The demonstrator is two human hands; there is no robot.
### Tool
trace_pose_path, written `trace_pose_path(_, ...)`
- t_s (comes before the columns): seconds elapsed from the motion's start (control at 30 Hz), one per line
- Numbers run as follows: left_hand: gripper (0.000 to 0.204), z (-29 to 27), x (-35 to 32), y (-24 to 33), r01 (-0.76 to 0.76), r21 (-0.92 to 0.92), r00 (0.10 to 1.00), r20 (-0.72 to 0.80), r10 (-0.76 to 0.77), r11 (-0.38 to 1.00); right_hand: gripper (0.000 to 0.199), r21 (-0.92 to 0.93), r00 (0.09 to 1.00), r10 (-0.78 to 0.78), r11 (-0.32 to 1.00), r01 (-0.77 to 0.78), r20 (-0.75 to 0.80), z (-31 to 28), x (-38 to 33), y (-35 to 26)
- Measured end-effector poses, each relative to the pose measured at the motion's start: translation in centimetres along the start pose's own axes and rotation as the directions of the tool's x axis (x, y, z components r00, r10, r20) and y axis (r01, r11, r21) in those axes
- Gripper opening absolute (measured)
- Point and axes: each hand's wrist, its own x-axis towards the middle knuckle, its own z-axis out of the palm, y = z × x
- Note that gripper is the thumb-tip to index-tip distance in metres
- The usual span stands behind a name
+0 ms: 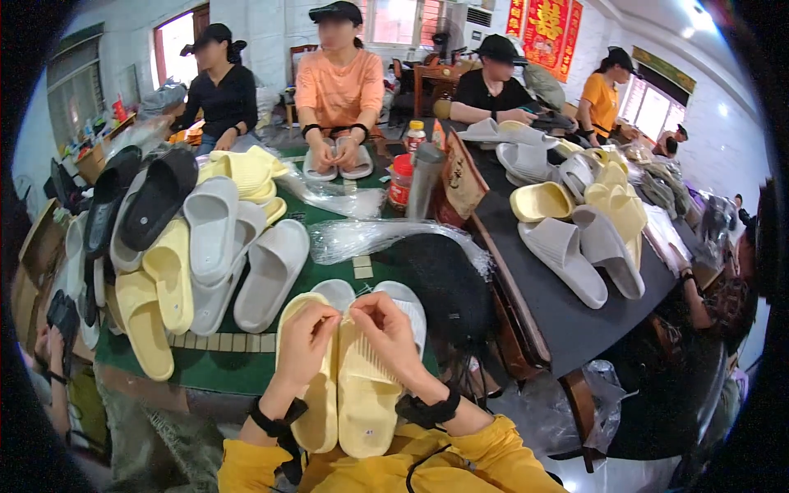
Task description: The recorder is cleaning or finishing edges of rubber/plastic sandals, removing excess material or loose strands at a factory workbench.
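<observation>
A pair of yellow slide sandals [362, 394] lies side by side in front of me at the near edge of the green table [246, 370], toes pointing away. My left hand [306, 338] grips the strap of the left sandal. My right hand [393, 333] pinches the strap of the right sandal, fingers curled. Both wrists wear black bands, and my sleeves are yellow. A pair of pale grey slides [408, 300] lies just beyond, partly hidden by my hands.
A heap of grey, yellow and black slides [177, 238] covers the table's left side. Clear plastic bags [370, 234] lie at mid-table. A red-lidded jar and a metal flask [423, 181] stand behind them. More slides [588, 238] lie on the dark right table. Several people sit around.
</observation>
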Motion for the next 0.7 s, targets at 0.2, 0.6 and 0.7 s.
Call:
trace_pose_path(0.2,0.004,-0.4,0.0,0.4,0.002,0.046,1.0,0.008,-0.003,0.999,0.011,-0.027,0.996,0.061,0.998,-0.059,0.069,0.0,0.0,-0.3)
trace_pose_path(0.6,0.002,-0.1,0.1,0.3,-0.025,0.05,1.0,-0.017,0.026,0.998,0.017,-0.17,0.989,0.014,0.985,0.011,0.145,0.5,-0.3,-0.4)
trace_pose_path(0.7,0.003,0.1,0.2,0.5,-0.033,0.06,0.999,-0.018,0.034,0.998,0.016,0.0,1.0,0.001,1.0,-0.001,0.019,0.3,-0.1,-0.3)
